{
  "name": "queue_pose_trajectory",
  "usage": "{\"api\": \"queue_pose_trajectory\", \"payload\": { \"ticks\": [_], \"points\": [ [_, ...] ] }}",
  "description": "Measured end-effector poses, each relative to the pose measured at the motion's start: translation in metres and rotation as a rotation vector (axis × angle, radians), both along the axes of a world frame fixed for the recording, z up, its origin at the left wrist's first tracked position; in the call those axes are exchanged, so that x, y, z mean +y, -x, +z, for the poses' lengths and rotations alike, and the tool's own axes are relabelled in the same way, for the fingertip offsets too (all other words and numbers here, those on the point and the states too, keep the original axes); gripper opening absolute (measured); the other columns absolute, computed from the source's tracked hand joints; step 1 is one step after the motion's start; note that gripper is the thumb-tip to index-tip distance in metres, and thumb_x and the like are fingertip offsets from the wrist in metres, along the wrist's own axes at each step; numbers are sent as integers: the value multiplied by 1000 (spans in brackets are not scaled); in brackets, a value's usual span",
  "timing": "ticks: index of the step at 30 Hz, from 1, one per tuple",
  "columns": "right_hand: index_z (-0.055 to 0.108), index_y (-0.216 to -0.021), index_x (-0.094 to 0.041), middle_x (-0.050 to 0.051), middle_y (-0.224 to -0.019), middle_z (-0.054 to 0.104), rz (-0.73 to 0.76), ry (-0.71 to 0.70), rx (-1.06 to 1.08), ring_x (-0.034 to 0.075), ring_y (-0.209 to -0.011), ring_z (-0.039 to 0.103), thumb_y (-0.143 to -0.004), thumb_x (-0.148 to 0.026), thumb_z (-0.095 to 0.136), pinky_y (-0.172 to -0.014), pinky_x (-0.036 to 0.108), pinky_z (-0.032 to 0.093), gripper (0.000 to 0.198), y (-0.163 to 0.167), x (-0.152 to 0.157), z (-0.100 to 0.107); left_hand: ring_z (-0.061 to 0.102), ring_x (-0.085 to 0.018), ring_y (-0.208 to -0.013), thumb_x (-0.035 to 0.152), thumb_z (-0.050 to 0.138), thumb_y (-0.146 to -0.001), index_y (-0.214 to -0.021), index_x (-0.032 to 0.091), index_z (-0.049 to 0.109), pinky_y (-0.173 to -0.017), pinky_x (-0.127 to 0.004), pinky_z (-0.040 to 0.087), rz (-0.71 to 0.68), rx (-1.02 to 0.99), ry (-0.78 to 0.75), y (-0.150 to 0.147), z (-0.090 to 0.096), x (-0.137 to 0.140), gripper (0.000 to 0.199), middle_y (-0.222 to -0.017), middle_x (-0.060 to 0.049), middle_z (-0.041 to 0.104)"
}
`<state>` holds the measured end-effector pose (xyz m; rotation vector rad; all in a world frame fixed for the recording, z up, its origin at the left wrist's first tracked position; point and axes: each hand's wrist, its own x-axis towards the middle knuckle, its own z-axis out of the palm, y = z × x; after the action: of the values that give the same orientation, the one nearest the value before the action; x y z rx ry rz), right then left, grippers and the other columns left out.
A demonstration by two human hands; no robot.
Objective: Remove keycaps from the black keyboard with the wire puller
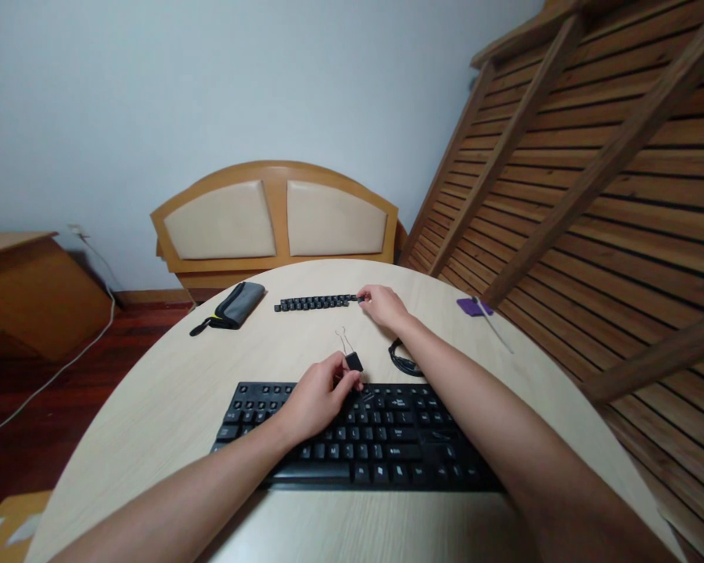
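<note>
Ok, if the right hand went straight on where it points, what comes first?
Probably the nearest end of the keycap rows, just beyond the keycap the right hand holds; depth is hard to judge.

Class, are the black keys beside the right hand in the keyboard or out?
Out: the keys lie in rows on the table, with a gap between them and the keyboard.

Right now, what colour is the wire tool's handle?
The handle is black, best seen in the head view.
</note>
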<state>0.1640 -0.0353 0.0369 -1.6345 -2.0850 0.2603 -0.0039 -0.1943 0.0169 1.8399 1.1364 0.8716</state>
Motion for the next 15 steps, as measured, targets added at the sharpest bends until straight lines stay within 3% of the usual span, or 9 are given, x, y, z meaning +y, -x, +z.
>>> {"api": "queue_pose_trajectory", "payload": {
  "ticks": [7,15],
  "points": [
    [67,-108,-27,5,-103,71,-91,-7,-60,21,-98,63,-89,-22,56,-82,30,46,23,11,7,-31,65,-18,-79,30,50,-95,-84,19,56,-75,-31,46,-2,6,-1,0,2,-1,18,-82,-2,71],
    [64,-113,-32,3,-110,70,-118,-14,-66,21,-101,63,-90,-25,53,-84,31,46,27,11,11,-39,64,-18,-79,30,50,-95,-84,18,56,-74,-30,46,-7,-4,0,0,2,-1,18,-83,-2,72]
  ]
}}
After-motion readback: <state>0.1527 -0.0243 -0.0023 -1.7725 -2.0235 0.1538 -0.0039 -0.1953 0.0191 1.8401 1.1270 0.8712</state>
